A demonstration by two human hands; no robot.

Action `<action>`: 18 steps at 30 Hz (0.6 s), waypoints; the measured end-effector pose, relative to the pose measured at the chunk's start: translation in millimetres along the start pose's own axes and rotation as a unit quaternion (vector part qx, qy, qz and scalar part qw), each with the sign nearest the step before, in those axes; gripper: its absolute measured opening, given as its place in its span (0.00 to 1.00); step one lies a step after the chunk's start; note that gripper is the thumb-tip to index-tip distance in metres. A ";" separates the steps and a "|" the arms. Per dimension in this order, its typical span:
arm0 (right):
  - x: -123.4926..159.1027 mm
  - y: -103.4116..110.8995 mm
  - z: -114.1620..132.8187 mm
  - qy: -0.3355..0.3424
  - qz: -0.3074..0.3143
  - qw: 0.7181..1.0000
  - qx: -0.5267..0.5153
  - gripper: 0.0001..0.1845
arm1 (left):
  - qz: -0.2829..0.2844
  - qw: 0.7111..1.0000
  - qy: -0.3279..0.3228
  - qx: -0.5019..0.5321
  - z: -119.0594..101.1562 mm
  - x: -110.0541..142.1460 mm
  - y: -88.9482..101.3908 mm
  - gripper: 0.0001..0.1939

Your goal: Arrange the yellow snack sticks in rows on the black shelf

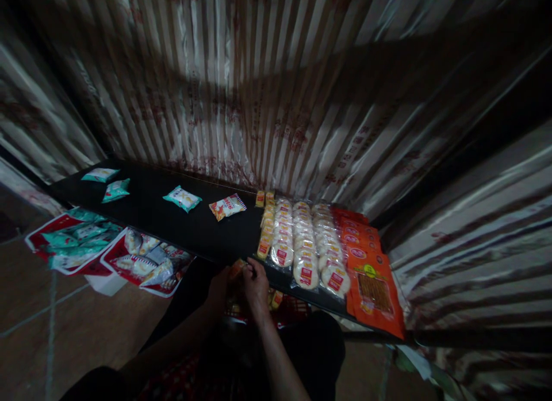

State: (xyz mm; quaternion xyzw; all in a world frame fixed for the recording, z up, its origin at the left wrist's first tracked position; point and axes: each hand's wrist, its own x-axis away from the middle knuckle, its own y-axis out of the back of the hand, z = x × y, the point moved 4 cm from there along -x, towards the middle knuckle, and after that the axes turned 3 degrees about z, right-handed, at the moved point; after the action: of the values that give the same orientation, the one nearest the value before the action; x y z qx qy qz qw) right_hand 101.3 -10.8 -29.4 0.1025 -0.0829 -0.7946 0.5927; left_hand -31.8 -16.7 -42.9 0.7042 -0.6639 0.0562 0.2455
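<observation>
Pinched by right hand (257, 283): small packet (236, 270) above red basket (297, 310). Left hand (219, 287) just beside, hold cannot be told. Packet best gripped lightly, by edges, uncrushed.

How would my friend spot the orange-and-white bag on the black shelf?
Find the long black shelf. Between the teal packets and the little yellow packets lies the bag. Unlike its neighbours, it's white and orange with a striped end.
</observation>
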 end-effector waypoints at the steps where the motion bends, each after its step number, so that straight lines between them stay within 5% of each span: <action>1: 0.6 0.3 -0.8 -0.001 -0.007 1.000 -0.008 0.20 | 0.003 0.999 0.033 0.029 2.1 0.5 -1.8 0.13; 11: 5.6 -10.2 -13.6 -0.054 0.009 0.996 -0.067 0.29 | 0.006 0.976 0.126 0.178 2.8 7.7 -10.5 0.09; 18: 4.3 -19.5 -11.2 -0.040 0.026 0.995 -0.088 0.21 | 0.040 0.889 0.216 0.402 -0.8 7.9 -21.9 0.11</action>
State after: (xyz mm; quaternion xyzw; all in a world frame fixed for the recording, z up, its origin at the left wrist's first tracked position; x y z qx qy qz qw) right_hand 85.0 -9.5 -45.4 0.0157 -0.0387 -0.7863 0.6164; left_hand -9.6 -23.6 -44.9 0.6862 -0.5424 0.4785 0.0768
